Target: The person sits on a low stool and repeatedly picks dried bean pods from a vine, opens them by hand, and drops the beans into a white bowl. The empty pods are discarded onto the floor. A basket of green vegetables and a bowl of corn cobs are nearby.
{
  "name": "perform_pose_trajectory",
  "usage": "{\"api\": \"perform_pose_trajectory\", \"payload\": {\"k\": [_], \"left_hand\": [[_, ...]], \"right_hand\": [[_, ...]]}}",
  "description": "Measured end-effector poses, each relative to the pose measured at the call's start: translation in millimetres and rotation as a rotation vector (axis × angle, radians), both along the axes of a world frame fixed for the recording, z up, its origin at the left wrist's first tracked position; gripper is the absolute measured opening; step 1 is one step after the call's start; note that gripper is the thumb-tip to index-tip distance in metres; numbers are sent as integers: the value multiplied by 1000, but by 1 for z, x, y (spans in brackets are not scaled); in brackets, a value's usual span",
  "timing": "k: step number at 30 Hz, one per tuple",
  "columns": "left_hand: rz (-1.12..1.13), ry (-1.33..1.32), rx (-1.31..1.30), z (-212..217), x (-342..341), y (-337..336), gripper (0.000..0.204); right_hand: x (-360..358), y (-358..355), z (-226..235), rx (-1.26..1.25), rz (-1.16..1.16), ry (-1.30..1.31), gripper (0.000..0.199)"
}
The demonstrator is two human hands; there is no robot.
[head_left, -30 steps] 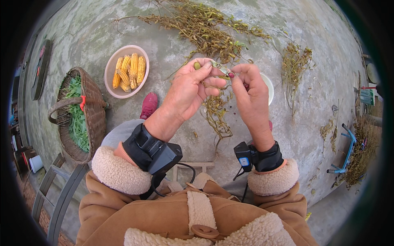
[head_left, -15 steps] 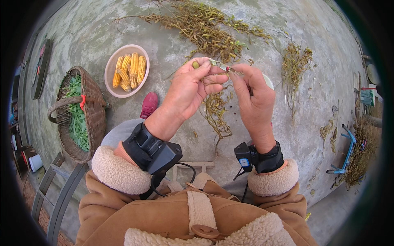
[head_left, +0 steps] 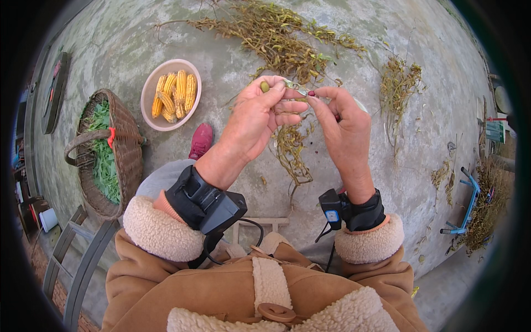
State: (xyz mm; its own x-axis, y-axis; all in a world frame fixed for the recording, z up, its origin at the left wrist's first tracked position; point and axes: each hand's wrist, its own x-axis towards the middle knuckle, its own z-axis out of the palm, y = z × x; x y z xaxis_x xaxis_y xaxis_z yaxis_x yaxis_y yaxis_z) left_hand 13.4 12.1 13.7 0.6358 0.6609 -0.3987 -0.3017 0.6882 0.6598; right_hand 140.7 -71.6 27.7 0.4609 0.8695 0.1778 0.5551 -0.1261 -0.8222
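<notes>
My left hand (head_left: pixel 243 122) is closed on a split green bean pod (head_left: pixel 293 86), pinched between thumb and fingers. The rounded green end of a pod (head_left: pixel 265 87) pokes up behind the left thumb. A dark red bean (head_left: pixel 311 93) is pinched at the thumb and fingertip of my right hand (head_left: pixel 347 127), just right of the pod. Another dark bit shows at the right palm, too small to name. Below the hands, a dry stalk with pods (head_left: pixel 292 152) lies on the concrete. Part of a pale rim (head_left: pixel 361 105) shows behind the right hand.
A pink basin (head_left: pixel 148 113) of corn cobs (head_left: pixel 181 91) stands left, beside a wicker basket (head_left: pixel 124 149) of green leaves. Dry bean plants (head_left: pixel 271 41) lie ahead, with more (head_left: pixel 398 83) at right. A blue metal frame (head_left: pixel 470 205) is far right, a grey ladder-like frame (head_left: pixel 83 265) lower left.
My right hand has drawn slightly right, away from the pod, with the red bean now at its fingertips. The left hand has barely moved.
</notes>
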Motion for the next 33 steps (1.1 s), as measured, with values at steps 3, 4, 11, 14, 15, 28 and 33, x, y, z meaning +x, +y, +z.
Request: {"api": "perform_pose_trajectory", "payload": {"k": [3, 4, 11, 14, 15, 28, 33], "left_hand": [[-8, 9, 27, 1, 0, 0, 12], [-12, 20, 38, 1, 0, 0, 13], [-42, 37, 63, 3, 0, 0, 12], [-40, 32, 58, 2, -1, 0, 13], [-49, 37, 49, 2, -1, 0, 14], [-48, -64, -37, -1, -2, 1, 13], [-56, -80, -45, -1, -2, 2, 12]], "right_hand": [[1, 0, -2, -15, -11, 26, 12], [2, 0, -3, -22, -11, 46, 13], [9, 4, -7, -85, -5, 470, 12], [9, 3, -5, -79, -18, 725, 12], [9, 3, -4, -91, -9, 767, 12], [11, 2, -11, -55, 56, 1384, 8], [13, 2, -20, 18, 117, 1609, 10]]}}
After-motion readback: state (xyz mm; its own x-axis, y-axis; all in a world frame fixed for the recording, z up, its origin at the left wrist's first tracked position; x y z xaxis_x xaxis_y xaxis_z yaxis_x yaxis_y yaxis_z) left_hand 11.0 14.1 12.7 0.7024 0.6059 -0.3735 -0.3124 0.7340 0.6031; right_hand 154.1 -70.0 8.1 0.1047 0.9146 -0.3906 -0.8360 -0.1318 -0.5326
